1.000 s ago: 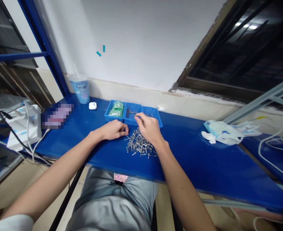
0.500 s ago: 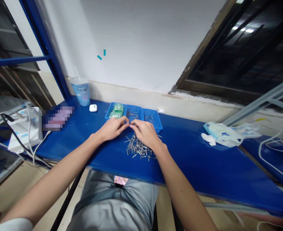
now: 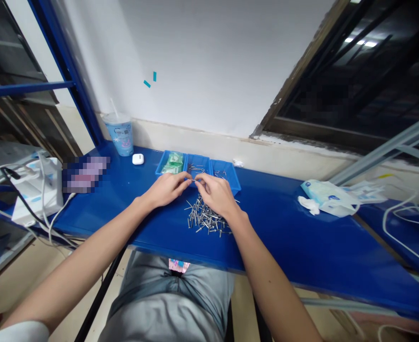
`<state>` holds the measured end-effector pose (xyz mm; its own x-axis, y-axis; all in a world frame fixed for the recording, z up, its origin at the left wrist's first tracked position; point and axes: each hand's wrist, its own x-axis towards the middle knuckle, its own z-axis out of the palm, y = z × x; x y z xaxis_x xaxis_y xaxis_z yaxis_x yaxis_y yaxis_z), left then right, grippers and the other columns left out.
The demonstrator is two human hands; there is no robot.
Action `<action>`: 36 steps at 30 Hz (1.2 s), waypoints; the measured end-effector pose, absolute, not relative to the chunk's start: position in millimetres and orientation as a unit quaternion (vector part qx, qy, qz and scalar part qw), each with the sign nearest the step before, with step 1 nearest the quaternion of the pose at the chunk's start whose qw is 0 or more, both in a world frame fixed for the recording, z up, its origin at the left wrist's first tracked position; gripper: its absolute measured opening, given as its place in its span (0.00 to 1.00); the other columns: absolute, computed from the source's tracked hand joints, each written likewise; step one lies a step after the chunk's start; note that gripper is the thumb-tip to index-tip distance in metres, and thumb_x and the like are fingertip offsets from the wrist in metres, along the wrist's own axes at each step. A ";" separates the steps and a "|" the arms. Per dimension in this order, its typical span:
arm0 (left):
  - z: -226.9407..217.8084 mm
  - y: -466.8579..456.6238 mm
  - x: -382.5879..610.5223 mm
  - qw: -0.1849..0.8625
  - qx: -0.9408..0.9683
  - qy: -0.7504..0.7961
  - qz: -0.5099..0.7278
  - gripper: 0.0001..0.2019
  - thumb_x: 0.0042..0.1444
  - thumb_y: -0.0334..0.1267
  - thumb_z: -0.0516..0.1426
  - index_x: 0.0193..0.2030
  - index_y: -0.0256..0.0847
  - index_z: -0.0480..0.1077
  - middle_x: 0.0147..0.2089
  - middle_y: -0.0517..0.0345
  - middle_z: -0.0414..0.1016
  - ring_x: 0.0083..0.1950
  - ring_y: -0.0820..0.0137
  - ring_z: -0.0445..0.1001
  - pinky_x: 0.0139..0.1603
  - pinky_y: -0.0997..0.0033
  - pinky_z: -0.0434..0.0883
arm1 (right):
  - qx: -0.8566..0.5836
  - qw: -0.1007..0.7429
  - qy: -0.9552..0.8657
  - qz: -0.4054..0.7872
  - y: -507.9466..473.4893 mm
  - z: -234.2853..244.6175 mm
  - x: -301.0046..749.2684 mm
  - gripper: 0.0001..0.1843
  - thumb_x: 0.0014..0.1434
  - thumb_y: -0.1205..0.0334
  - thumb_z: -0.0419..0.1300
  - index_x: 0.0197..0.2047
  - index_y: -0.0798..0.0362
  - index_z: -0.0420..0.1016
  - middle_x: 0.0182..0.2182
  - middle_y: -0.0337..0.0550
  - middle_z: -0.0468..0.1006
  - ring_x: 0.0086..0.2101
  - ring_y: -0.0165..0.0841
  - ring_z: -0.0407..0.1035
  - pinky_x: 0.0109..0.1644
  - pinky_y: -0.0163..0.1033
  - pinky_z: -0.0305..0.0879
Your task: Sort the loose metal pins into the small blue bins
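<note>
My left hand (image 3: 168,188) and my right hand (image 3: 214,194) meet fingertip to fingertip over the blue table. A thin metal pin, apparently a blind rivet (image 3: 194,180), spans the small gap between them, pinched at both ends; the fingers hide most of it. Under and beside my right hand lies a loose pile of silver blind rivets (image 3: 205,218). Just behind the hands stand joined blue bins: a left bin (image 3: 158,167) with green packets (image 3: 173,163), a middle bin (image 3: 204,160) and a right bin (image 3: 235,179), these last two holding some rivets.
At the back left are a blue cup with a straw (image 3: 123,137) and a white earbud case (image 3: 138,159). A white power strip (image 3: 38,209) with cables sits at the far left. To the right lies a tissue pack (image 3: 328,197). A wall (image 3: 195,61) rises behind the table.
My fingertips have drawn slightly apart, the right hand shifting a little to the right, so the thin pin now shows between them. The pile and bins look the same.
</note>
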<state>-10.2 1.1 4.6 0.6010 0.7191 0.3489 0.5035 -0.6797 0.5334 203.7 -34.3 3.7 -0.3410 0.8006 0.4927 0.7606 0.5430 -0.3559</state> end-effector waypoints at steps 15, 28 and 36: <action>5.3 1.1 -9.8 0.178 0.892 0.330 0.253 0.14 0.68 0.39 0.49 0.39 0.39 0.75 0.31 0.56 0.78 0.30 0.70 0.72 0.35 0.70 0.63 | -0.492 0.310 -0.813 0.021 -36.8 7.2 201.6 0.14 0.72 0.58 0.53 0.37 0.49 0.76 0.28 0.38 0.78 0.28 0.32 0.68 0.36 0.38 0.56; 3.6 0.7 -9.4 0.164 0.893 0.332 0.256 0.15 0.70 0.41 0.49 0.39 0.39 0.75 0.29 0.58 0.76 0.28 0.71 0.69 0.34 0.70 0.61 | -0.491 0.288 -0.820 0.052 -36.1 7.4 203.0 0.11 0.74 0.54 0.54 0.43 0.48 0.73 0.35 0.41 0.82 0.35 0.36 0.75 0.40 0.39 0.59; 5.6 0.0 -8.9 0.167 0.897 0.326 0.248 0.16 0.69 0.41 0.48 0.37 0.38 0.74 0.28 0.58 0.75 0.28 0.71 0.68 0.34 0.71 0.60 | -0.494 0.274 -0.824 0.043 -34.5 5.3 202.4 0.12 0.75 0.55 0.53 0.39 0.49 0.71 0.35 0.41 0.81 0.35 0.36 0.74 0.40 0.38 0.57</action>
<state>-8.9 0.0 5.6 0.6637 0.6684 0.3358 0.5024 -0.7309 0.4618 202.4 -34.5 5.3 -0.3624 0.8376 0.4089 0.7907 0.5085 -0.3409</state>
